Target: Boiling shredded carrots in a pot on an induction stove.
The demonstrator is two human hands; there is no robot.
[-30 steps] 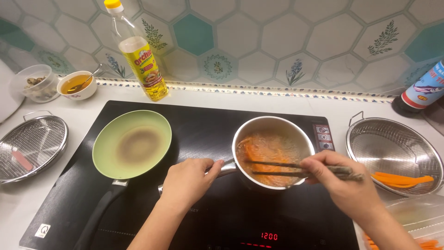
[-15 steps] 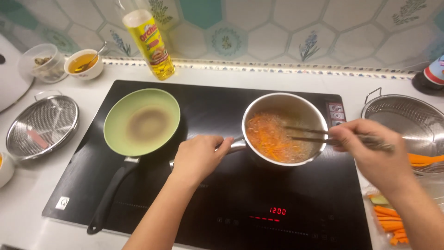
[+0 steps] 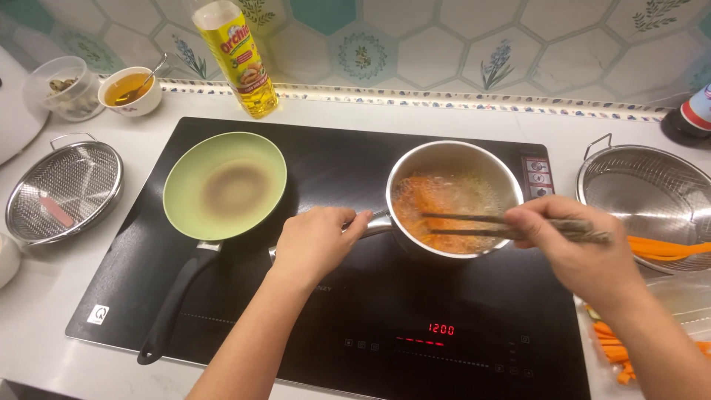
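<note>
Presently, findings as follows.
Pot: round stainless-steel saucepan [image 3: 453,159] on the right zone of the black glass induction hob [image 3: 333,296], holding bubbling liquid and orange carrot strips [image 3: 418,211].
Right hand: right hand [image 3: 574,248] beside the pot's right rim, fingers pinched on a pair of dark chopsticks [image 3: 474,224]; their tips reach in among the strips.
Left hand: left hand [image 3: 315,241] closed on the pot's steel handle [image 3: 374,220], left of the pot.
Pan: pale green frying pan with a black handle [image 3: 224,185] on the left zone, with a brown patch at its centre.
Hob display: red digits lit at the front.
Right of hob: steel mesh strainer basket [image 3: 652,192] with an orange utensil [image 3: 670,248] across its rim; cut carrot sticks [image 3: 611,348] nearer the front.
Left of hob: second mesh strainer [image 3: 63,189] on the white bench [image 3: 44,311].
Rear of bench: yellow oil bottle [image 3: 237,59]; small white bowl of amber liquid with a spoon [image 3: 129,90].
</note>
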